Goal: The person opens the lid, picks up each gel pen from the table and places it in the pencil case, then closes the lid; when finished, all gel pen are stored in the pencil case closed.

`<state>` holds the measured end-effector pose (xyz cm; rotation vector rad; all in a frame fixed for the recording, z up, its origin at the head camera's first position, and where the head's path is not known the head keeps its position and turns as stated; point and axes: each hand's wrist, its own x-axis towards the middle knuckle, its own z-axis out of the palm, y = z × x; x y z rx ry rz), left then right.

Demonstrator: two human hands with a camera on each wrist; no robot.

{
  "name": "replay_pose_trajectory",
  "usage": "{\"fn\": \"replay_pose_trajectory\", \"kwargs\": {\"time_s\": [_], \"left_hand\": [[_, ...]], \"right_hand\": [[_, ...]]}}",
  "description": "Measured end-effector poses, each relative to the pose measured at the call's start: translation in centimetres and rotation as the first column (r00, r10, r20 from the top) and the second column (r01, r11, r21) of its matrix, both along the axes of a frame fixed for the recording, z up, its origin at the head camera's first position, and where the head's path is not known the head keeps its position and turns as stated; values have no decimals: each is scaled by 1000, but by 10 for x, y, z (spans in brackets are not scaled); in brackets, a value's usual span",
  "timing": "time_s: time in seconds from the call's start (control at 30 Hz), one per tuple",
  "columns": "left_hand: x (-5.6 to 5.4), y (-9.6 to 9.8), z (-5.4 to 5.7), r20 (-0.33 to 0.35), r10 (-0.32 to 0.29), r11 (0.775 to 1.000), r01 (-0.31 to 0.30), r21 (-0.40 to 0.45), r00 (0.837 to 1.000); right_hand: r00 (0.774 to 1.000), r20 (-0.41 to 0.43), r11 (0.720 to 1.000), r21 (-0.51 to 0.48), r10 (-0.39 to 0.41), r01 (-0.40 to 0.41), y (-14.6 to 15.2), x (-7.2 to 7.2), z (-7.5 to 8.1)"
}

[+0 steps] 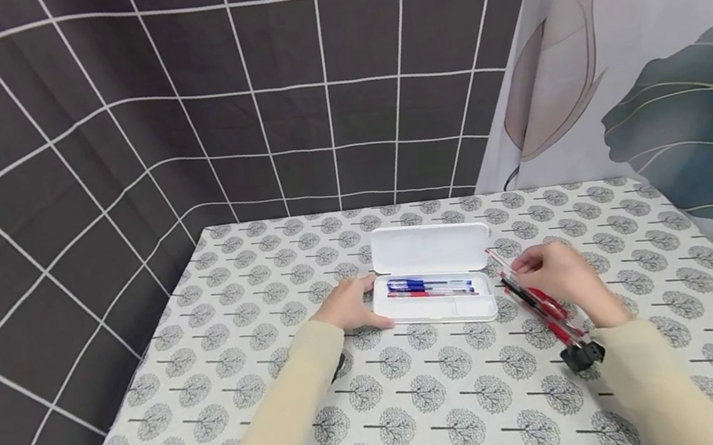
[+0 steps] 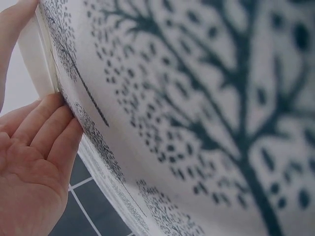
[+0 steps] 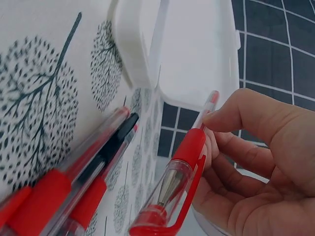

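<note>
A white pencil case (image 1: 425, 310) lies on the table with its lid (image 1: 429, 244) raised. Blue pens (image 1: 403, 285) and a red pen (image 1: 428, 293) are in it. The left hand (image 1: 350, 305) holds the case's left end between thumb and fingers; in the left wrist view its fingers touch the case's edge. To the right of the case, the right hand (image 1: 560, 272) pinches a clear-barrelled red pen (image 3: 189, 147) near one end, tilted above the table. Beneath that pen lie several red pens (image 3: 47, 199) and a black pen (image 3: 115, 137), side by side.
A light cloth (image 1: 393, 387) printed with grey trees covers the table. Behind it hangs a dark curtain (image 1: 287, 115) with a white grid. A pale leaf-patterned curtain (image 1: 626, 47) hangs at the right. A small black device (image 1: 583, 356) sits by the right wrist.
</note>
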<state>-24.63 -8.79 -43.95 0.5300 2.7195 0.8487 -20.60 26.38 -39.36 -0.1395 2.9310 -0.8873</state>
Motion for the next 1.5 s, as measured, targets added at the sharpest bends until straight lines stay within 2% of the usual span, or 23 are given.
{"fn": "replay_pose_trajectory", "kwargs": {"time_s": [0.47, 0.67, 0.97, 1.5], "left_hand": [[-3, -1, -4, -5, -3, 1000, 3, -9, 1000], [-4, -2, -4, -11, -2, 1000, 2, -16, 1000], [-2, -2, -3, -11, -8, 1000, 8, -5, 1000], [-2, 0, -2, -3, 4, 1000, -4, -25, 1000]], "right_hand": [[992, -103, 997, 3, 74, -74, -24, -9, 2], [989, -89, 992, -36, 119, -123, -41, -16, 1], [987, -89, 989, -43, 134, -138, -63, -24, -2], [979, -69, 978, -73, 191, -196, -82, -35, -4]]}}
